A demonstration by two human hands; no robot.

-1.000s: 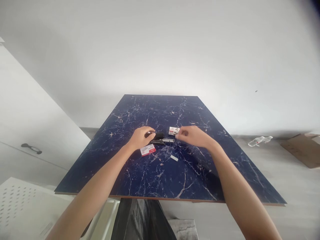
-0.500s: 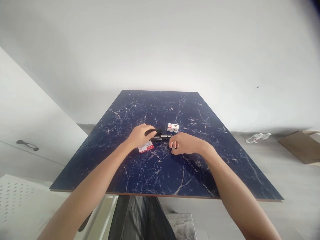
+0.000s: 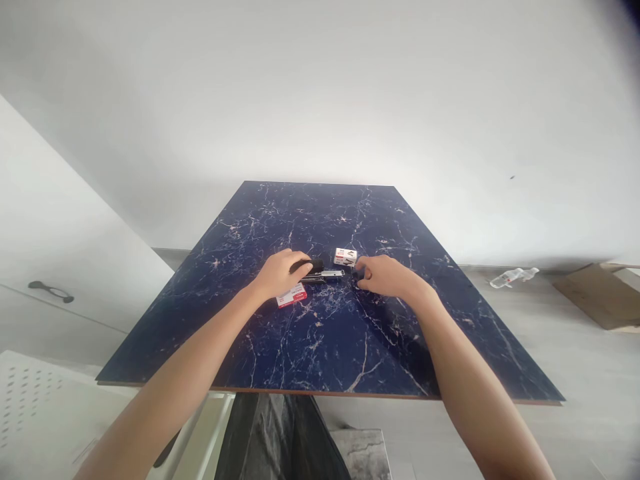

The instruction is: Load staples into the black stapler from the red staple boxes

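My left hand (image 3: 285, 272) is closed around the black stapler (image 3: 315, 266), thumb along its near side. The stapler's upper arm stands apart from its silver staple channel (image 3: 331, 273), which points right. Just right of the channel's end, my right hand (image 3: 381, 275) has its thumb and curled fingers apart, and I see nothing between them. Behind the stapler, near my right fingertips, sits a small white box (image 3: 345, 257) with dark pictures on it. A flat red-and-white box (image 3: 293, 296) lies under and in front of my left hand, partly hidden by it.
The blue marbled tabletop (image 3: 320, 347) runs back to a white wall. On the floor to the right are clear plastic bottles (image 3: 513, 277) and an open cardboard box (image 3: 593, 293). A white cabinet with a dark handle (image 3: 51, 291) stands at left.
My right hand has moved right, away from the stapler's front end, and its fingers have loosened. My left hand keeps its hold on the stapler.
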